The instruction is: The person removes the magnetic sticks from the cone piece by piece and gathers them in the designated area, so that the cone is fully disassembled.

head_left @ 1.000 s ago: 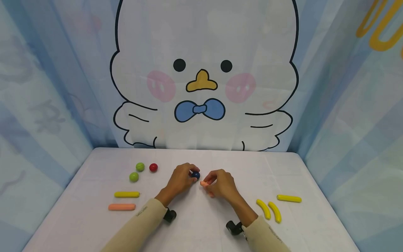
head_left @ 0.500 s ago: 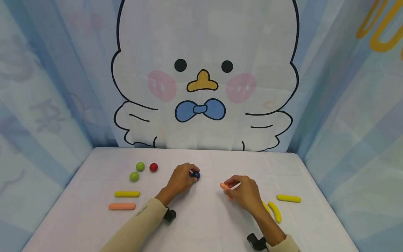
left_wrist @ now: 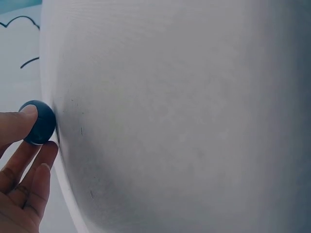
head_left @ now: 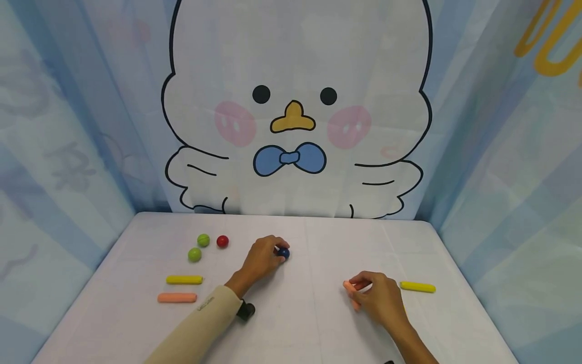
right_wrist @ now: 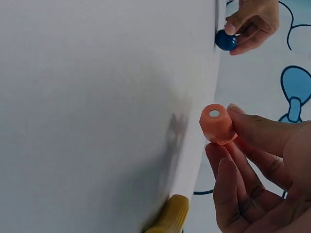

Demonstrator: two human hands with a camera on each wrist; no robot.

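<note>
My left hand [head_left: 263, 259] pinches a dark blue ball [head_left: 284, 253] at the middle of the white table. In the left wrist view the thumb lies on the ball [left_wrist: 41, 124], with fingertips under it. To the right, my right hand [head_left: 379, 298] pinches a short salmon-orange stick [head_left: 352, 294] between thumb and fingers. The right wrist view shows this stick [right_wrist: 217, 127] end-on, with a pale round spot on its tip, held above the tabletop. A yellow piece [right_wrist: 171, 213] lies below it there. The two curved yellow pieces are almost wholly hidden behind my right hand in the head view.
Two green balls [head_left: 194, 254] and a red ball [head_left: 222, 241] lie at the back left. In front of them are a yellow stick [head_left: 184, 279] and another salmon-orange stick [head_left: 177, 298]. A yellow stick [head_left: 418, 287] lies at the right. A printed curtain [head_left: 291, 60] hangs behind the table [head_left: 313, 328].
My right hand has moved right and toward me with the salmon-orange stick, away from the blue ball, and now covers the curved yellow pieces. My left hand stays in place on the ball.
</note>
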